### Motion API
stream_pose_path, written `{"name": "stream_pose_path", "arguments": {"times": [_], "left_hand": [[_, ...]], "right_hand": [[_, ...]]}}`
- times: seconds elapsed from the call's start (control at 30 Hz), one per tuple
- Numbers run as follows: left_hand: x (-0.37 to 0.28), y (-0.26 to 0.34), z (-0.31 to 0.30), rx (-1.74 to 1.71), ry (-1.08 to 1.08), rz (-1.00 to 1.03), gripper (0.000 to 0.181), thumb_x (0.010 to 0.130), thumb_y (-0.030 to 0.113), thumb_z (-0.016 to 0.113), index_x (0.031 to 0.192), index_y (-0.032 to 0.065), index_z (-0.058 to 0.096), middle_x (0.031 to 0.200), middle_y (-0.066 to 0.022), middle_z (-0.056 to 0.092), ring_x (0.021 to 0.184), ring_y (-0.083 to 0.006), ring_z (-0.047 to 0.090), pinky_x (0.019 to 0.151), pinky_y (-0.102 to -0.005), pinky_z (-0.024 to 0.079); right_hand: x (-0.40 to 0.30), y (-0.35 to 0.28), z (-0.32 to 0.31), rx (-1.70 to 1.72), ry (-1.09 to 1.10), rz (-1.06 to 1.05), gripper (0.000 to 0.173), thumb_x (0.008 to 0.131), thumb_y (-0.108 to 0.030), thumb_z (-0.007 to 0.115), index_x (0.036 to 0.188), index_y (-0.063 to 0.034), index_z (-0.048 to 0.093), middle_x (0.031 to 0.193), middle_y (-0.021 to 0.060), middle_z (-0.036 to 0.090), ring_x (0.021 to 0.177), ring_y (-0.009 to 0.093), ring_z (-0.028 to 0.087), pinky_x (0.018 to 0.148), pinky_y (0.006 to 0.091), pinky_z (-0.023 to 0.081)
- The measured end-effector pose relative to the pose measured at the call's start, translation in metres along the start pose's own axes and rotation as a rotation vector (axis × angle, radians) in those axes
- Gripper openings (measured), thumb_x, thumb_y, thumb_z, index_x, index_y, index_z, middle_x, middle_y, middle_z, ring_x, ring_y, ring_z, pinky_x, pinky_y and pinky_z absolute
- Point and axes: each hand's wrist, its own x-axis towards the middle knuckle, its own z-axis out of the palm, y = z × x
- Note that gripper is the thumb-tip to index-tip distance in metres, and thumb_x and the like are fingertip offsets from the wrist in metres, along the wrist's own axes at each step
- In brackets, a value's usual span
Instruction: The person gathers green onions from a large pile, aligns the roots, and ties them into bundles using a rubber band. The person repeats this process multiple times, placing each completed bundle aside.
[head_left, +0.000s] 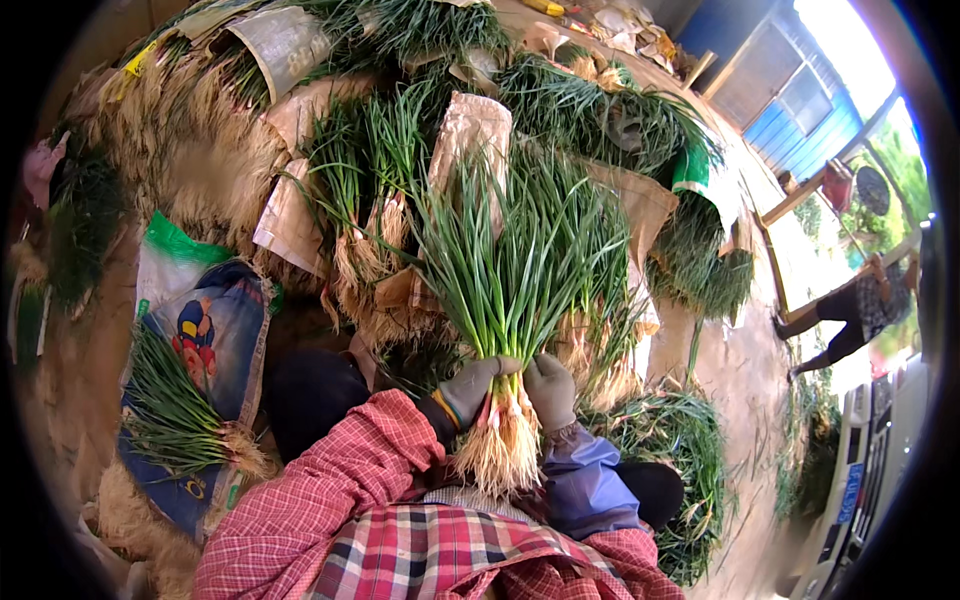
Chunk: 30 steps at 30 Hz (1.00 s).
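In the middle of the head view, both gloved hands grip one bunch of green onions upright, leaves fanned upward and pale roots hanging below. My left hand, in a grey glove, wraps the stems from the left with its thumb across the front. My right hand closes on the same stems from the right. A smaller bunch of green onions lies on a printed woven sack at the left. Behind the held bunch, more onions stand bundled beside a tan woven sack.
Large rooty onion piles fill the upper left. Loose onions and leaves lie by my right knee. A green and white sack holds more. At the far right are a person and a parked vehicle.
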Motion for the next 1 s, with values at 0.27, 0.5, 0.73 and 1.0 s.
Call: {"name": "stream_pose_path", "arguments": {"times": [0.27, 0.5, 0.73, 1.0], "left_hand": [[-0.006, 0.024, -0.009, -0.468, -0.416, -0.083, 0.044, 0.088, 0.029, 0.056, 0.115, -0.0058, 0.055, 0.098, -0.0194, 0.065, 0.079, -0.0285, 0.065, 0.074, -0.0394, 0.055], [-0.009, 0.030, -0.013, -0.414, -0.364, -0.063, 0.045, 0.087, 0.031, 0.057, 0.117, -0.0022, 0.053, 0.099, -0.0194, 0.065, 0.079, -0.0280, 0.065, 0.072, -0.0411, 0.056], [-0.024, 0.037, -0.016, -0.214, -0.285, 0.063, 0.044, 0.085, 0.030, 0.057, 0.115, -0.0023, 0.054, 0.104, -0.0181, 0.062, 0.083, -0.0274, 0.064, 0.070, -0.0376, 0.056], [-0.065, 0.095, 0.028, -0.116, -0.166, 0.244, 0.064, 0.078, 0.036, 0.062, 0.127, -0.0025, 0.047, 0.117, -0.0219, 0.059, 0.086, -0.0264, 0.064, 0.076, -0.0404, 0.055]], "right_hand": [[0.005, -0.024, -0.017, 1.269, -0.257, 0.426, 0.031, 0.097, -0.029, 0.050, 0.100, 0.0003, 0.059, 0.079, 0.0055, 0.062, 0.069, 0.014, 0.059, 0.064, 0.0255, 0.047], [0.026, -0.052, -0.013, 1.234, -0.241, 0.426, 0.027, 0.096, -0.025, 0.051, 0.104, 0.0004, 0.058, 0.074, 0.0025, 0.055, 0.062, 0.013, 0.051, 0.059, 0.0245, 0.043], [0.032, -0.013, 0.018, 0.289, -0.220, 0.355, 0.030, 0.086, -0.028, 0.058, 0.102, -0.0061, 0.070, 0.098, 0.0131, 0.070, 0.085, 0.028, 0.067, 0.076, 0.0346, 0.052], [0.007, 0.087, 0.015, -0.347, -0.705, 0.244, 0.041, 0.088, -0.043, 0.055, 0.109, -0.0110, 0.068, 0.101, 0.0158, 0.069, 0.094, 0.031, 0.066, 0.086, 0.0398, 0.051]]}}
